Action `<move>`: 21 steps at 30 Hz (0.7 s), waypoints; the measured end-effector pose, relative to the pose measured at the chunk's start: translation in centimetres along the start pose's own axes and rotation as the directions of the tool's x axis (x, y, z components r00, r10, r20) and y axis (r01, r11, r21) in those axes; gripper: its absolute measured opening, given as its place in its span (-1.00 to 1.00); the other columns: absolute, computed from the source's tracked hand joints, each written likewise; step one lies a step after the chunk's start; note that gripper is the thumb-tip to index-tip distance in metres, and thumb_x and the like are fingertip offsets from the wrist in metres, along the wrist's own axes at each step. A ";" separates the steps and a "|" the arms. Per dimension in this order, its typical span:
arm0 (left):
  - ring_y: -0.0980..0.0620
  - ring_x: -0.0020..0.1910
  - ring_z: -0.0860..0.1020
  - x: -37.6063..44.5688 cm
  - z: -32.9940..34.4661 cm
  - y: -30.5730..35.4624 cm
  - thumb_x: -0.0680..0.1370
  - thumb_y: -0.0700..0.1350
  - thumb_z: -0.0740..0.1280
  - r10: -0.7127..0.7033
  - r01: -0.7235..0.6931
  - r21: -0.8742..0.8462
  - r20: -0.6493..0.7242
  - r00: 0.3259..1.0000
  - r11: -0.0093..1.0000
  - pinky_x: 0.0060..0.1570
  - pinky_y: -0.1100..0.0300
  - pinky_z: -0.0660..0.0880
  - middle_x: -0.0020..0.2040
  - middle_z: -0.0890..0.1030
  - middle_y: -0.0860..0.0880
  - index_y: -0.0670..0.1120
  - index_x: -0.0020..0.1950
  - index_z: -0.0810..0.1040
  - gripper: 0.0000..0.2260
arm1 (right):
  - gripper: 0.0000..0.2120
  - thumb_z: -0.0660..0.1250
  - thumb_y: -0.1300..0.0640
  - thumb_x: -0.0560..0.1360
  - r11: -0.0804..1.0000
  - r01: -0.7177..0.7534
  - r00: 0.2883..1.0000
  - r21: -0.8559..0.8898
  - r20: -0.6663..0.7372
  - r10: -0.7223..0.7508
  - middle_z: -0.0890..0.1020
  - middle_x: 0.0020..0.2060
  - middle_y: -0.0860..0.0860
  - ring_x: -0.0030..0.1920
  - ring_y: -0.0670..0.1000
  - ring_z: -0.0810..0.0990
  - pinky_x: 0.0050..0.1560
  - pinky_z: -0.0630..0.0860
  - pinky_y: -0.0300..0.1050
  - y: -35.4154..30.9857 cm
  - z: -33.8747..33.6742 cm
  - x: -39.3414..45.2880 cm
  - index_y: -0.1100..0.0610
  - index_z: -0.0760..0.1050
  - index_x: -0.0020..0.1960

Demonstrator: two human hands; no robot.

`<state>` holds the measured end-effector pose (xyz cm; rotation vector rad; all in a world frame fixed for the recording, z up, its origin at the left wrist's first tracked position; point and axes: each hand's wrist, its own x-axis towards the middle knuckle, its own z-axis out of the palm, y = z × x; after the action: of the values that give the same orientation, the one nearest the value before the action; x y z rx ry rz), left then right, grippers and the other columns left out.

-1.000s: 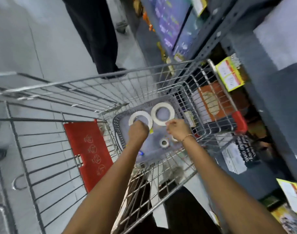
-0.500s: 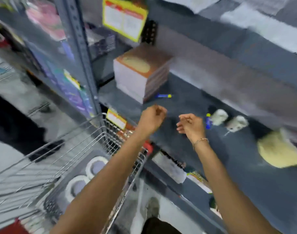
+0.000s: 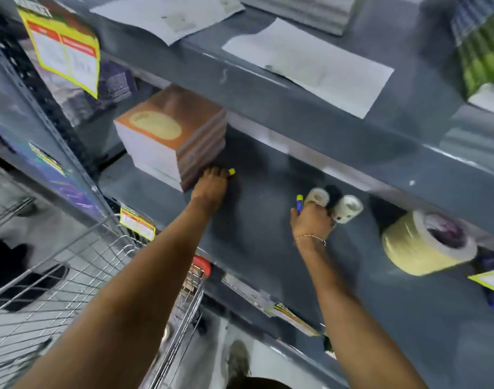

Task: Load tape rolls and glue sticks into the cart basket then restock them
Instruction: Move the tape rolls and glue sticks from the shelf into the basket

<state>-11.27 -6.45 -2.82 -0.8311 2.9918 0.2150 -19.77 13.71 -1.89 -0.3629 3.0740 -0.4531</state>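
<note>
My left hand [image 3: 210, 189] reaches onto the grey shelf [image 3: 257, 220] beside a stack of orange notebooks [image 3: 170, 136]. Its fingers are closed on a glue stick [image 3: 231, 172]; only the yellow cap shows. My right hand [image 3: 310, 221] rests further right on the same shelf, fingers curled against two small white tape rolls [image 3: 318, 196] [image 3: 348, 209]. A blue glue stick with a yellow cap [image 3: 299, 202] stands at its index finger. Whether this hand grips anything is hidden. A large cream tape roll [image 3: 425, 242] lies at the right.
The wire cart [image 3: 71, 276] stands at the lower left, its red-capped corner [image 3: 202, 265] close to the shelf edge. An upper shelf [image 3: 296, 102] with loose paper sheets overhangs the hands. Yellow price tags hang on the shelf edges.
The view swung from the cart basket up to the shelf. Both hands left the basket and moved forward onto the shelf, the left to the notebooks, the right to the small tape rolls.
</note>
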 end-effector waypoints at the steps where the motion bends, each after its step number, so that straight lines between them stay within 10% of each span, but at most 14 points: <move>1: -0.23 0.33 0.33 -0.2 -0.1 0.2 0.63 -0.23 0.04 -0.010 0.010 -0.022 -0.004 1.000 1.000 0.34 -0.05 0.30 0.33 0.39 -0.27 -0.25 0.37 0.31 -0.68 | -0.69 0.34 0.02 0.48 1.000 -0.010 1.000 0.005 0.003 0.010 0.64 -0.01 0.27 0.00 0.24 0.64 -0.03 0.57 0.00 0.0 0.1 -0.2 0.29 0.55 0.00; 9: -0.23 0.15 0.54 -5.9 0.4 -0.4 0.54 -0.19 0.27 -0.234 0.149 -0.472 -0.126 0.964 0.869 0.08 -0.01 0.45 0.14 0.60 -0.24 -0.21 0.17 0.51 -0.77 | -0.76 0.25 0.11 0.54 0.979 0.144 0.969 0.142 0.182 -0.168 0.66 -0.01 0.28 0.04 0.28 0.60 -0.01 0.52 0.01 -2.5 0.0 -3.3 0.25 0.58 0.05; 15: 0.25 -0.39 0.54 -18.7 2.0 -9.7 0.54 -0.30 0.31 -0.426 0.184 -0.980 0.133 0.895 0.080 -0.30 0.39 0.52 -0.27 0.58 0.01 -0.09 -0.04 0.59 -0.86 | -0.84 0.20 0.29 0.57 0.751 0.074 0.749 0.656 0.461 -0.476 0.66 -0.05 0.27 -0.06 0.12 0.61 -0.09 0.50 -0.08 -10.3 2.6 -12.6 0.27 0.54 0.02; 21: 0.22 -0.65 0.43 -34.9 10.6 -20.0 0.51 -0.40 0.20 -0.569 0.611 -0.736 0.647 0.508 -0.292 -0.41 0.27 0.38 -0.68 0.49 0.08 -0.16 -0.34 0.41 -0.74 | -0.89 0.38 0.28 0.44 0.836 0.281 0.345 0.471 0.763 -0.546 0.53 -0.30 0.23 -0.20 0.00 0.43 -0.20 0.30 -0.14 -16.7 14.8 -27.0 0.33 0.63 -0.11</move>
<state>28.89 -4.06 -13.59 -2.1772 1.3379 2.1858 10.93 0.17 -11.82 -1.0175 1.8098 -0.4538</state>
